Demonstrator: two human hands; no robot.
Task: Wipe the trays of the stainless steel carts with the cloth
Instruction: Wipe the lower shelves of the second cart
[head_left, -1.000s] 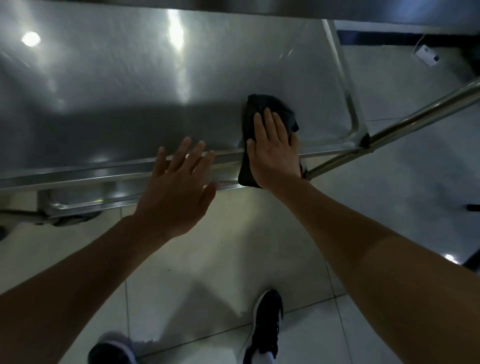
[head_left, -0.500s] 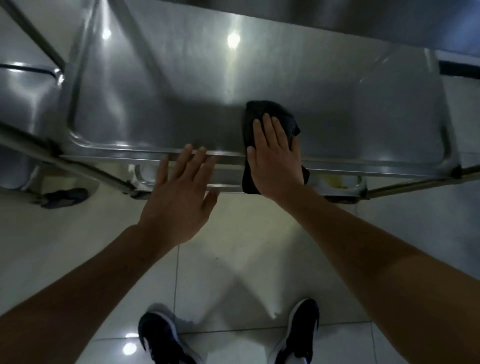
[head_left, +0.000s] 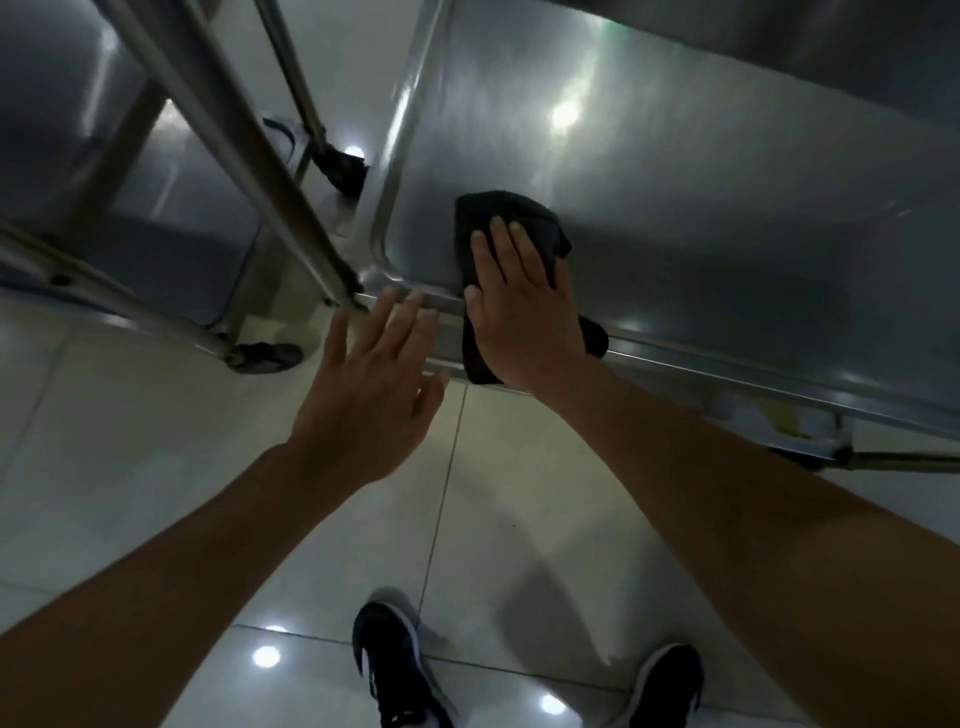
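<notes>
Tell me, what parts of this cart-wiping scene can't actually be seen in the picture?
All in the head view:
- Tray: its far and right sides are cut off by the frame edges.
- Cloth: its middle is hidden under the right hand.
- Left hand: whether its fingers touch the rim is unclear, blurred by motion.
- Lower shelf: a yellowish item is too blurred to identify.

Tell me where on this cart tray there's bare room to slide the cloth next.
Bare steel runs right and back of the black cloth, across the tray toward its far wall. It's crowded at the near left corner: the right hand presses the cloth over the front rim, the left hand hovers beside it, and the neighbouring cart's rails close in.
</notes>
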